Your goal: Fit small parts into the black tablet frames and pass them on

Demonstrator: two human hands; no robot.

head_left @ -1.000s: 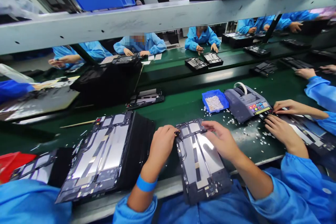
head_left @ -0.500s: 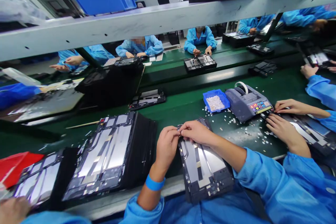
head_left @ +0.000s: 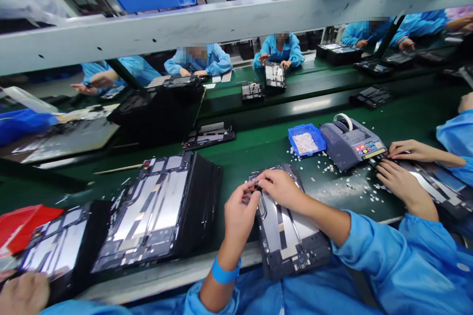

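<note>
From the head camera, a dark rectangular tablet frame with silvery metal plates [head_left: 286,226] lies flat at the near edge of the green conveyor belt [head_left: 258,150], overhanging toward the person's lap, likely so its top corner sits within easy reach. The left hand [head_left: 238,214] and right hand [head_left: 281,188] meet at that corner, fingertips pinched on some small part there; what it is cannot be told. A stack of like frames [head_left: 162,209] waits just left. Behind, a grey tape dispenser [head_left: 351,143] stands beside a small blue tray [head_left: 306,139]. No writing is legible.
</note>
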